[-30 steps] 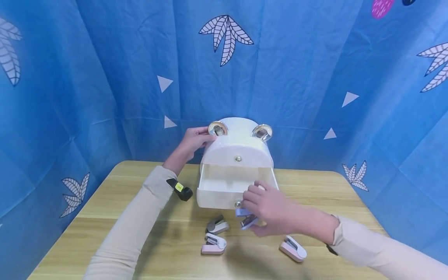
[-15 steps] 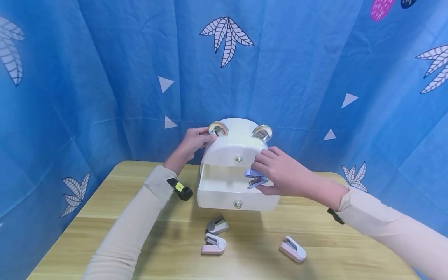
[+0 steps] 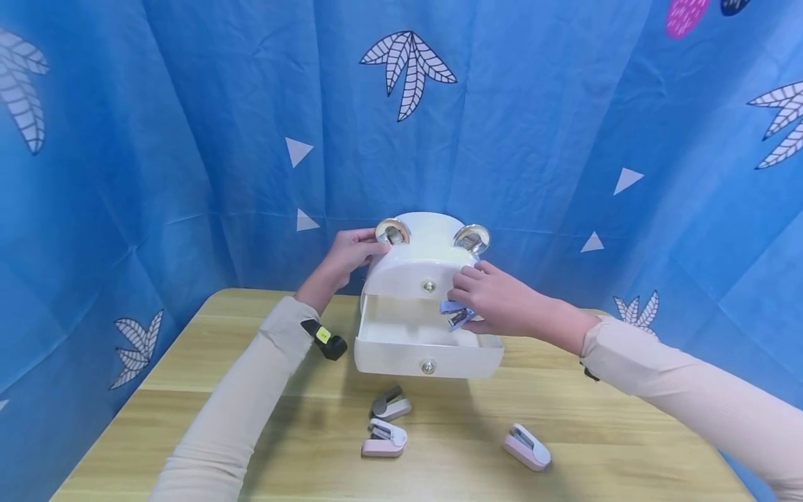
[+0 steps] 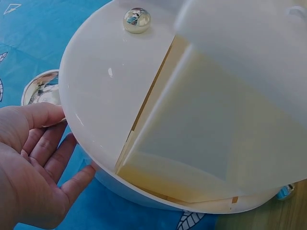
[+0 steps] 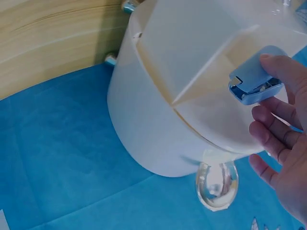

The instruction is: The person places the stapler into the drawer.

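A white drawer box point(image 3: 433, 240) with two shiny round ears stands on the table, its lower drawer point(image 3: 401, 357) pulled out. My left hand point(image 3: 348, 254) rests against the box's left side by the ear; in the left wrist view its fingers point(image 4: 55, 153) lie fairly straight along the curved wall. Above the right part of the drawer, my right hand point(image 3: 498, 300) pinches a small lavender-blue stapler point(image 3: 459, 315) between thumb and index finger. The right wrist view shows that stapler point(image 5: 256, 76) with its jaws apart and the other fingers loosely bent below it.
In front of the drawer lie a grey-and-white stapler point(image 3: 392, 404) and a pink-and-white stapler point(image 3: 385, 440). Another pink-and-white stapler point(image 3: 528, 447) lies further right. A blue patterned curtain point(image 3: 539, 139) hangs behind the wooden table point(image 3: 207, 362).
My right hand has lifted the lavender-blue stapler from in front of the drawer to above its opening, then shifted slightly. The left hand has stayed on the box.
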### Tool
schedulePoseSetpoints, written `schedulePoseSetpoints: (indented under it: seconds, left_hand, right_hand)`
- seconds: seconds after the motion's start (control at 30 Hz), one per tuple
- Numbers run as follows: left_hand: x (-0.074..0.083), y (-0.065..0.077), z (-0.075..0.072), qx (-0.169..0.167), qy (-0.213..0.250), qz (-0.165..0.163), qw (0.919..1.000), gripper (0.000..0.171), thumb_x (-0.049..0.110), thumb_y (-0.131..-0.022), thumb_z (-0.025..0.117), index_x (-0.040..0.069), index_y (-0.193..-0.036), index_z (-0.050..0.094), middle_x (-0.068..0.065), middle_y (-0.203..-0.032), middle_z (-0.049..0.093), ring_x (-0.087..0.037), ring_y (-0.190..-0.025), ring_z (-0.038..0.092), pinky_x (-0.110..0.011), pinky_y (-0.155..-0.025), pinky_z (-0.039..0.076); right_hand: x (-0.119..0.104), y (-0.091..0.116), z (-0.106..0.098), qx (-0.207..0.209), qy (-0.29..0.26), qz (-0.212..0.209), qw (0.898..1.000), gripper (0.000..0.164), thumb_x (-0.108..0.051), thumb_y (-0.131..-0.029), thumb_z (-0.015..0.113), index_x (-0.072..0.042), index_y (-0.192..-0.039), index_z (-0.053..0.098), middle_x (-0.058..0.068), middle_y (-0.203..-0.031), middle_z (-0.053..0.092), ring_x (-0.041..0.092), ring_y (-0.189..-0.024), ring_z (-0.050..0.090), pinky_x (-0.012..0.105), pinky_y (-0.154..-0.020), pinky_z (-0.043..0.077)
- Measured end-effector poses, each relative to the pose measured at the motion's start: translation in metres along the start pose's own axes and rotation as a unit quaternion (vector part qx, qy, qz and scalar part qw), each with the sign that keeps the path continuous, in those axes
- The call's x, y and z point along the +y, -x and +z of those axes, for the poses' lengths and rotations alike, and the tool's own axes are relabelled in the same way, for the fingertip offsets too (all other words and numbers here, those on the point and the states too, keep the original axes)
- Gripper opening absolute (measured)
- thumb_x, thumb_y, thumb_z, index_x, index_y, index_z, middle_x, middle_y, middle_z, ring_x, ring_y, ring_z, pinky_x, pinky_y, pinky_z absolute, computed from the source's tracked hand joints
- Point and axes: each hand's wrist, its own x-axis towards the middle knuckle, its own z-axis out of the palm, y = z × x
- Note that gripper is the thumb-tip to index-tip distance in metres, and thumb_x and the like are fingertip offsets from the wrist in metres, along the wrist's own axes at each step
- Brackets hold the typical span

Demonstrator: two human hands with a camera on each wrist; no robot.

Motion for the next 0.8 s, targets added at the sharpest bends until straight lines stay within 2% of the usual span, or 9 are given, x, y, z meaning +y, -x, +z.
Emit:
schedulePoseSetpoints:
  seconds: [0.27, 0.47, 0.67, 0.8]
  left_hand:
    - [0.000, -0.001, 0.002, -0.001, 0.005, 0.003, 1.0000, 0.050, 0.019, -0.094, 0.073, 0.009, -0.141, 0.061, -0.013, -0.139, 0.065, -0.028, -0.134, 0.057, -0.048, -0.116, 0.044]
    - [0.001, -0.001, 0.002, 0.001, 0.005, 0.001, 1.0000, 0.050, 0.019, -0.094, 0.073, 0.008, -0.141, 0.061, -0.013, -0.139, 0.066, -0.028, -0.134, 0.058, -0.048, -0.116, 0.044]
    - [-0.001, 0.000, 0.001, 0.000, 0.004, 0.006, 1.0000, 0.049, 0.018, -0.094, 0.073, 0.008, -0.141, 0.061, -0.014, -0.139, 0.065, -0.028, -0.135, 0.057, -0.048, -0.116, 0.044]
    - [-0.002, -0.001, 0.001, 0.000, 0.003, 0.005, 1.0000, 0.050, 0.019, -0.094, 0.073, 0.009, -0.141, 0.061, -0.013, -0.140, 0.065, -0.028, -0.135, 0.057, -0.048, -0.116, 0.044]
  right_hand:
    - [-0.005, -0.001, 0.014, -0.029, 0.008, -0.004, 1.000, 0.049, -0.041, -0.078, 0.088, -0.007, -0.109, 0.071, 0.004, -0.101, 0.068, 0.022, -0.096, 0.056, 0.038, -0.084, 0.050]
    - [-0.008, -0.001, 0.024, -0.047, 0.033, -0.010, 0.998, 0.049, -0.044, -0.078, 0.087, -0.009, -0.108, 0.071, 0.003, -0.103, 0.068, 0.023, -0.100, 0.056, 0.041, -0.089, 0.047]
    - [-0.010, -0.001, 0.035, -0.045, 0.043, -0.015, 0.998, 0.046, -0.044, -0.077, 0.088, -0.011, -0.105, 0.073, 0.002, -0.101, 0.068, 0.022, -0.100, 0.056, 0.041, -0.090, 0.044]
    - [-0.012, 0.000, 0.042, -0.040, 0.072, -0.024, 0.996, 0.044, -0.045, -0.076, 0.088, -0.012, -0.101, 0.073, 0.001, -0.100, 0.068, 0.022, -0.100, 0.056, 0.041, -0.089, 0.042]
